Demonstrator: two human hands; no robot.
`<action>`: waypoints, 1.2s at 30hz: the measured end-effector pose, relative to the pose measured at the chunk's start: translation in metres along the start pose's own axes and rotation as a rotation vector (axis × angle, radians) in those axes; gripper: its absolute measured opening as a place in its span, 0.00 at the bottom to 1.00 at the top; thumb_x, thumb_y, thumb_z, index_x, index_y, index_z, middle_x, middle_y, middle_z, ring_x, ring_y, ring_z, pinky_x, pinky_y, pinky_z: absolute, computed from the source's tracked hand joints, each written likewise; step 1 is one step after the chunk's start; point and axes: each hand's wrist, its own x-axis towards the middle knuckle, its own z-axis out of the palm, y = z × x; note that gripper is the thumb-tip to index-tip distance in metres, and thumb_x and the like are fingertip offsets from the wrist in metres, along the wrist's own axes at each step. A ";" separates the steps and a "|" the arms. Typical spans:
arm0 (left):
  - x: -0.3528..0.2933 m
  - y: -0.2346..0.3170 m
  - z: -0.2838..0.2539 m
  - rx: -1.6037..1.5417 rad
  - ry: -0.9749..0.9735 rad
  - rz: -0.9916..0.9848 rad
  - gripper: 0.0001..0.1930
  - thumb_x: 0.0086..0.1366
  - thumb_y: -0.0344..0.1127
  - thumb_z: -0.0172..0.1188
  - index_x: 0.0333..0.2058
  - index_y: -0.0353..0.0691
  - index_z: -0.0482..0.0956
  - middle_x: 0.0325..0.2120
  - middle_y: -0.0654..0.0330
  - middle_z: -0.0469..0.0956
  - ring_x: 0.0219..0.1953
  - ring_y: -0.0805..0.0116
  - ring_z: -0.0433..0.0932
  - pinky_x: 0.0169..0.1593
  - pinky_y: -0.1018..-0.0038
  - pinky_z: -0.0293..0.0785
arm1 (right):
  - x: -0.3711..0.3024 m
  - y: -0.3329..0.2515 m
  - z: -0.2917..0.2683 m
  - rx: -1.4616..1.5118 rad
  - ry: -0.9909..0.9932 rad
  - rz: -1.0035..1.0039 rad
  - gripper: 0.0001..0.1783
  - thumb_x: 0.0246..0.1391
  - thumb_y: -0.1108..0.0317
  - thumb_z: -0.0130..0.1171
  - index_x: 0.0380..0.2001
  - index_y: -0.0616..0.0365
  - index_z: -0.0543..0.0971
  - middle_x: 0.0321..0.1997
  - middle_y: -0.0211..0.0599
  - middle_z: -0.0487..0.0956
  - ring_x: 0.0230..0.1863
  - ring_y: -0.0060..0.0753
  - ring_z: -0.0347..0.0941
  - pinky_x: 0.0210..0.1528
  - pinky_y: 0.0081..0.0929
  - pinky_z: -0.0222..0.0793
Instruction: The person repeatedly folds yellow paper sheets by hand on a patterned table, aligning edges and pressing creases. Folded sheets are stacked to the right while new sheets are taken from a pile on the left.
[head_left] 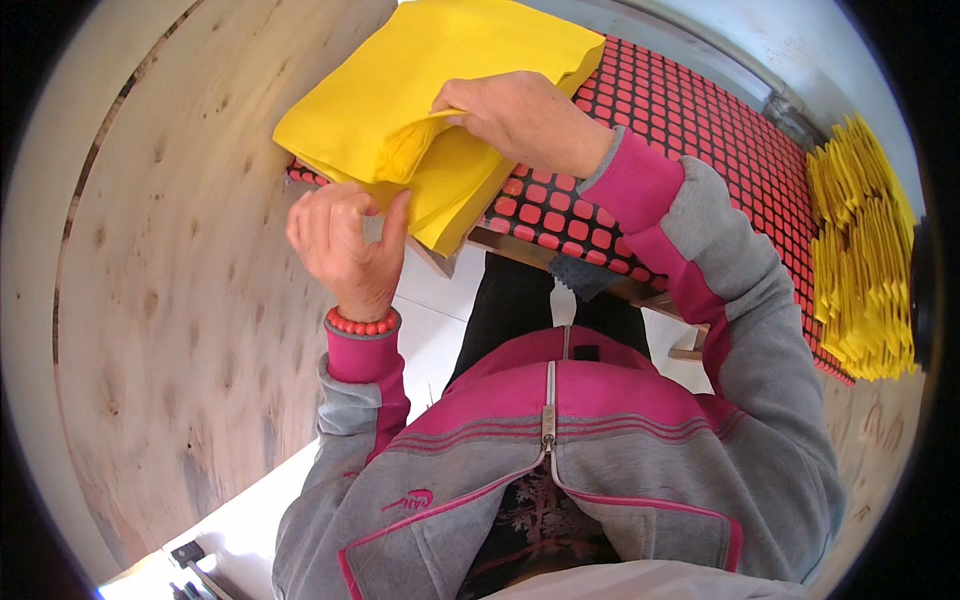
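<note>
Just below the right grip (pixel 525 122), yellow fabric (pixel 400 85) gapes.

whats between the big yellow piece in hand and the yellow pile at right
In the head view, the red-and-black patterned covering lies between the yellow piece and the yellow pile, with the right sleeve over its nearer part.

The right hand (pixel 525 118) pinches a raised edge of a yellow material (pixel 440 60), which folds open in front of it, while the left hand (pixel 345 240), a red bead bracelet (pixel 362 325) at its wrist, is at the near edge, its grip unclear. The material lies over a red-and-black patterned table cover (pixel 690 130), with stacked yellow pieces (pixel 865 270) at the far right and a wooden panel (pixel 180 300) on the left.
</note>
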 end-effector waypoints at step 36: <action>0.027 0.209 0.025 -0.623 -0.733 0.425 0.32 0.54 0.40 0.74 0.57 0.37 0.76 0.57 0.52 0.79 0.62 0.53 0.76 0.69 0.50 0.61 | -0.327 -0.004 -0.207 -0.098 0.071 0.392 0.18 0.60 0.72 0.57 0.54 0.55 0.80 0.55 0.41 0.83 0.56 0.45 0.79 0.58 0.35 0.74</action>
